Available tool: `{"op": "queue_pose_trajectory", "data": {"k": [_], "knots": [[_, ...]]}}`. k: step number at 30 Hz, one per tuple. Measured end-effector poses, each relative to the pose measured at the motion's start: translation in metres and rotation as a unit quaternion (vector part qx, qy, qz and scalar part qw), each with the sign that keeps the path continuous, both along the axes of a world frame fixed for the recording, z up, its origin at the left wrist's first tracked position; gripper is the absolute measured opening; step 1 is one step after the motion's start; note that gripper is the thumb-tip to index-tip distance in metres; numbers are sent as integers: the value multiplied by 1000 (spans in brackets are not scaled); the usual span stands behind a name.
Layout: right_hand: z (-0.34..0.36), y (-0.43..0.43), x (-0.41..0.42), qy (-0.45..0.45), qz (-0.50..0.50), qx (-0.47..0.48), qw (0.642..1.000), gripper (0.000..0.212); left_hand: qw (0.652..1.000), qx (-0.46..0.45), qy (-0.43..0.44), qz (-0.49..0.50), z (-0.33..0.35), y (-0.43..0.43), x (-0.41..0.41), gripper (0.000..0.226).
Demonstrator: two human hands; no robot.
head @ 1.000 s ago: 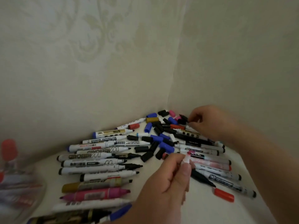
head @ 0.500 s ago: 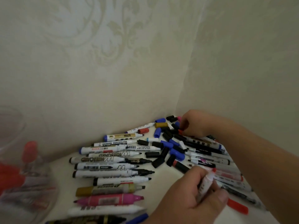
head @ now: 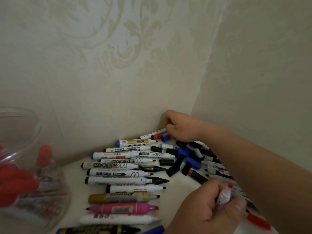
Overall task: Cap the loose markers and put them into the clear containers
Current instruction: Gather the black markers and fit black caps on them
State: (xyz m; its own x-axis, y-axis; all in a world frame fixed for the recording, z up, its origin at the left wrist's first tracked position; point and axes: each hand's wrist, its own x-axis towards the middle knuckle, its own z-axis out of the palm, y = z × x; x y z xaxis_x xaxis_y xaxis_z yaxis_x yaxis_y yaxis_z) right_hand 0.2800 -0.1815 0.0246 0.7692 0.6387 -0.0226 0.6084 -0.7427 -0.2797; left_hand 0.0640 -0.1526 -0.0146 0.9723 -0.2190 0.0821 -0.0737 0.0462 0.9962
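Observation:
My left hand [head: 207,210] is closed around a white marker [head: 224,196] whose bare red tip points up. My right hand [head: 182,127] reaches into the back corner, fingers curled right beside a loose red cap [head: 157,136] and a blue cap [head: 166,137]; whether it grips either is unclear. Several uncapped markers [head: 118,174] lie in a row on the white surface, among them a pink one [head: 121,208]. Black and blue caps [head: 182,159] lie scattered beside them. A clear container [head: 33,125] at the left holds red-capped markers, blurred.
Patterned walls meet in a corner just behind the right hand. More markers lie under my right forearm. Another red cap [head: 260,222] rests at the lower right. The container stands close to the camera at the left edge.
My right hand moved left from the cap pile to the red cap by the wall. My left hand dropped lower right, marker still in it. The view shifted, bringing the container in.

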Motion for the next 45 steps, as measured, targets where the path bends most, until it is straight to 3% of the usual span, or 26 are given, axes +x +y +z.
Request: {"op": "queue_pose_trajectory", "data": {"k": [2, 3, 6, 9, 15, 17, 20, 23, 25, 27, 29, 32, 35, 41, 45], "knots": [[1, 3, 2, -7, 20, 2, 1000, 19, 1000, -19, 7, -9, -1, -1, 0, 13], [1, 4, 2, -14, 32, 0, 999, 20, 1000, -25, 6, -8, -2, -2, 0, 20], [-3, 5, 5, -37, 75, -38, 996, 7, 999, -36, 14, 2, -6, -2, 2, 26], [-9, 10, 6, -35, 102, -74, 991, 19, 999, -39, 13, 5, -5, 0, 1, 15], [-13, 16, 7, -59, 94, -82, 990, 14, 999, -51, 15, -8, 1, 2, 1, 18], [-8, 10, 5, -66, 85, -41, 993, 10, 999, -33, 14, -16, 0, 4, 1, 27], [12, -16, -3, -58, 18, 73, 996, 9, 997, -70, 11, -6, -2, 5, 2, 19], [28, -59, -16, -12, -37, 138, 990, 10, 997, -72, 2, 1, -9, 2, 3, 37], [29, -87, -30, 63, -53, 206, 975, 7, 996, -88, 10, 11, -10, 1, 5, 34], [24, -111, -44, 172, -42, 321, 930, 6, 995, -99, 10, 28, -12, 0, 6, 32], [17, -128, -58, 279, -9, 426, 861, 13, 994, -100, 5, 43, -14, -3, 7, 33], [12, -141, -72, 364, 48, 468, 804, 21, 992, -103, -8, 71, -15, -7, 8, 29], [13, -150, -81, 393, 104, 452, 794, 21, 995, -57, -32, 76, -22, -9, 10, 28], [19, -168, -86, 370, 154, 398, 825, 34, 994, 23, -72, 73, -31, -8, 12, 27], [20, -166, -88, 357, 161, 383, 837, 26, 995, 23, -71, 61, -31, -8, 13, 27]]}}
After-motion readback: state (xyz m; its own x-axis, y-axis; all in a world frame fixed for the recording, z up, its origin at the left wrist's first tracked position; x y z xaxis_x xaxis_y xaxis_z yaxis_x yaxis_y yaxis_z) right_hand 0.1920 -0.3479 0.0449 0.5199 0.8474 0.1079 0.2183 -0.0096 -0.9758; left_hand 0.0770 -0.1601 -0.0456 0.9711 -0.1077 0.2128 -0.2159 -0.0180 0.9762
